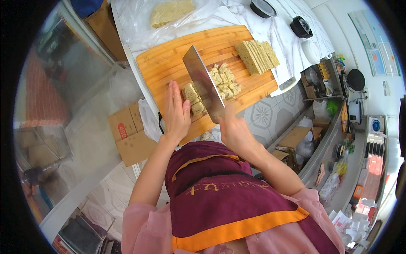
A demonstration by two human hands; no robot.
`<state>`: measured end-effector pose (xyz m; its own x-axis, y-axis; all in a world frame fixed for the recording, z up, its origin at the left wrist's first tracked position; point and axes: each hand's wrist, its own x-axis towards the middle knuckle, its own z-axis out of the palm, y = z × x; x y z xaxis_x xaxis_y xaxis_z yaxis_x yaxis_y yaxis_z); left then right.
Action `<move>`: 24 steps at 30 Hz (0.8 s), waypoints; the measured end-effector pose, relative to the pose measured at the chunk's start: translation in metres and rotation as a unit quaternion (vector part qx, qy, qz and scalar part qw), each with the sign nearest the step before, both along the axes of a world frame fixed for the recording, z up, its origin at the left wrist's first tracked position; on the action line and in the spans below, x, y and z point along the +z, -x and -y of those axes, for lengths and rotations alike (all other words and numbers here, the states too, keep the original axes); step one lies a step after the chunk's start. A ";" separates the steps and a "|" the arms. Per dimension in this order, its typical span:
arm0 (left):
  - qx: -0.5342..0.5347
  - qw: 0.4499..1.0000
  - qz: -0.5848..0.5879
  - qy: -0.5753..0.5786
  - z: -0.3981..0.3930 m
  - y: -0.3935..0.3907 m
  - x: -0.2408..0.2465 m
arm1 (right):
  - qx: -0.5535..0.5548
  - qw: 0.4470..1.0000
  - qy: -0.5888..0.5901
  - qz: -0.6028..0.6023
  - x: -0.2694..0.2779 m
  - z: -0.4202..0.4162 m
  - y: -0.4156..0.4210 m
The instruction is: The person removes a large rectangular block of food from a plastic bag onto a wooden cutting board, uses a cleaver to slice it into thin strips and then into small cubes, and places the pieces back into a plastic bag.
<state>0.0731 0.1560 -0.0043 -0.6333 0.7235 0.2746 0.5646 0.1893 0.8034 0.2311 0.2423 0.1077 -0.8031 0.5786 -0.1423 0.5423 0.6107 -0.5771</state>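
Note:
My right hand [236,130] grips the handle end of a cleaver [204,81], its broad blade standing on edge over a wooden cutting board [168,60]. Left of the blade, strips of porous, pale yellow food [189,92] lie beside my left hand [175,114]. That hand is stretched flat, fingers together, with the thumb against the strips. Small cut cubes [225,83] of the same food are heaped to the blade's right. Toward the board's right corner leans a row of thin slices [257,57]. The blade hides the board just behind it.
A larger food slab [171,12] lies in clear plastic [136,28] on the marble-patterned table [230,16]. Two black containers [264,8] [301,27] stand at the far right. A cardboard box [130,133] is left of the table, and a cluttered metal counter [345,152] runs along the right.

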 end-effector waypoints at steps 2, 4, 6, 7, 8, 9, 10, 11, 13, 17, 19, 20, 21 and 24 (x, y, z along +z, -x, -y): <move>-0.003 0.996 -0.074 0.043 0.000 -0.001 0.000 | 0.004 1.000 -0.009 0.013 0.007 0.003 0.001; 0.003 0.990 -0.116 0.076 -0.002 -0.004 0.000 | 0.006 1.000 -0.013 0.022 0.010 0.006 0.002; 0.010 0.985 -0.135 0.105 -0.006 -0.009 0.000 | 0.006 1.000 -0.011 0.028 0.008 0.008 0.004; 0.012 0.983 -0.144 0.114 -0.008 -0.010 0.000 | 0.012 0.999 -0.016 0.025 0.006 0.009 0.005; 0.012 0.980 -0.155 0.125 -0.009 -0.011 0.000 | 0.018 0.999 -0.020 0.023 0.004 0.010 0.007; 0.015 0.978 -0.168 0.125 -0.010 -0.012 0.000 | 0.025 0.999 -0.024 0.021 0.001 0.010 0.008; 0.014 0.976 -0.165 0.141 -0.011 -0.013 0.000 | 0.025 0.999 -0.018 0.019 -0.001 0.010 0.009; 0.015 0.976 -0.164 0.145 -0.011 -0.013 -0.001 | 0.025 0.999 -0.010 0.019 -0.004 0.009 0.010; 0.019 0.975 -0.163 0.150 -0.012 -0.013 -0.002 | 0.030 0.999 -0.002 0.023 -0.008 0.006 0.012; 0.036 0.974 -0.175 0.142 -0.014 -0.013 -0.006 | 0.048 0.999 0.002 0.016 -0.018 -0.003 0.022; 0.042 0.973 -0.179 0.138 -0.015 -0.013 -0.007 | 0.053 0.998 0.005 0.020 -0.027 -0.008 0.032; 0.042 0.974 -0.176 0.137 -0.015 -0.013 -0.007 | 0.055 0.998 0.007 0.032 -0.032 -0.010 0.038; 0.043 0.975 -0.175 0.132 -0.015 -0.012 -0.007 | 0.062 0.998 0.003 0.030 -0.037 -0.011 0.041; 0.041 0.977 -0.166 0.128 -0.014 -0.012 -0.005 | 0.035 0.999 0.012 -0.002 -0.044 -0.009 0.041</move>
<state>0.0850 0.1701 -0.0094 -0.5990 0.7456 0.2923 0.7605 0.4153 0.4992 0.1898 0.2511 0.0636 -0.8420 0.5175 -0.1520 0.4961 0.6326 -0.5947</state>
